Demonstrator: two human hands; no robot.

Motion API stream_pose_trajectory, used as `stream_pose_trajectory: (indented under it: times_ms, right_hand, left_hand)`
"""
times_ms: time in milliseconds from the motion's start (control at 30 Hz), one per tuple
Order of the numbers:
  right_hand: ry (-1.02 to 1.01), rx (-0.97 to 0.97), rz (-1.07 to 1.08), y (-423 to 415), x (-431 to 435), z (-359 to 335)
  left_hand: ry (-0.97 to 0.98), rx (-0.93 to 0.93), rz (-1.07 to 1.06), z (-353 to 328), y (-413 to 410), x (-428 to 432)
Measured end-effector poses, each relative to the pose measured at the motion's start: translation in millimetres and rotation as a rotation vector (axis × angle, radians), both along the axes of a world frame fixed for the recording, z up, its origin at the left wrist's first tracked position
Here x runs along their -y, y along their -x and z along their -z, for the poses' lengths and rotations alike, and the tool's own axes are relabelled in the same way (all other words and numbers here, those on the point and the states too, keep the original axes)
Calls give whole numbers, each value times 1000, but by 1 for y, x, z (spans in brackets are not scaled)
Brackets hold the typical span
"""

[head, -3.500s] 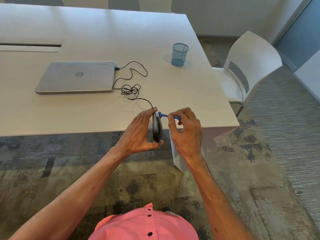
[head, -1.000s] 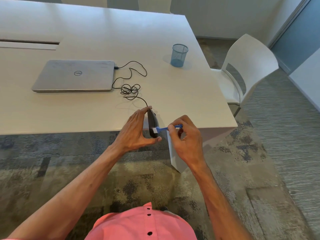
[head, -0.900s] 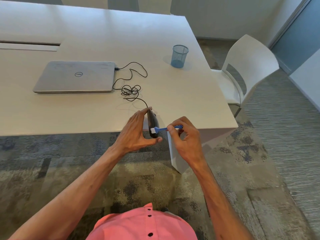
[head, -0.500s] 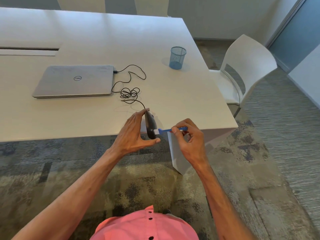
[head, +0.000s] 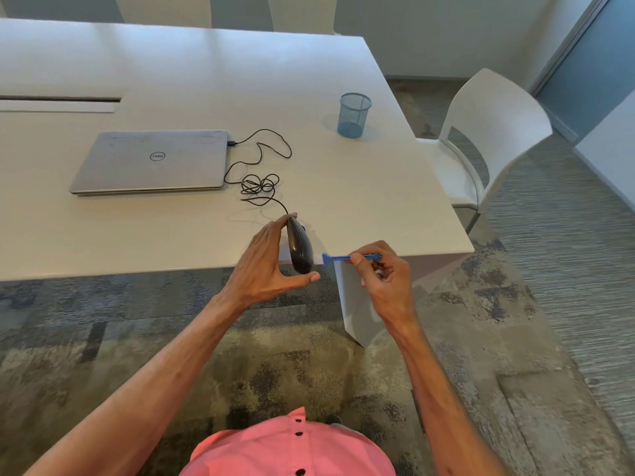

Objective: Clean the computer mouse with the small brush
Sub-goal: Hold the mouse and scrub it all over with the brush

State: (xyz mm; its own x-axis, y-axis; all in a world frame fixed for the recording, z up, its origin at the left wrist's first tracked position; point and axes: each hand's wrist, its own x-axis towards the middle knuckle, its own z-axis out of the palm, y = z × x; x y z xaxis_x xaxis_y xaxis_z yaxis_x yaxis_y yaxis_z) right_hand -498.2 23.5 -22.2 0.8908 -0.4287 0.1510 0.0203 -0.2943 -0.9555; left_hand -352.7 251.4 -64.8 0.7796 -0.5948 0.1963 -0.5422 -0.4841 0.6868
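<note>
The left hand [head: 264, 266] has its grip curled round the mouse [head: 299, 245], held on edge over the worktop [head: 360, 187] rim. The right hand [head: 385, 276] pinches the brush [head: 343, 258] in its grip, bristles just clear at the mouse's 3 o'clock. Brushing looks unfinished.

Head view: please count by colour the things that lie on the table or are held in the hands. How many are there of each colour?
Blue: 2, the small brush and the mesh cup
Black: 1, the mouse with its cable
Silver: 1, the closed laptop
Total: 4
</note>
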Motion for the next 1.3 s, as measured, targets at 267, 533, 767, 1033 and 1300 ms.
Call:
stream_pose_trajectory:
  times_ms: [267, 533, 767, 1033, 1300]
  right_hand:
    - [-95, -25, -50, 1, -8, 4]
    - [-176, 53, -14, 10, -7, -3]
    - [-144, -37, -16, 7, -8, 9]
    - [-189, 8, 67, -1, -9, 1]
    - [-146, -37, 66, -19, -28, -13]
  left_hand:
    - [15, 14, 6, -2, 3, 3]
    - [9, 15, -1, 0, 3, 0]
    - [45, -1, 2, -1, 6, 3]
    - [50, 34, 10, 0, 5, -2]
    - [35, 153, 37, 3, 3, 0]
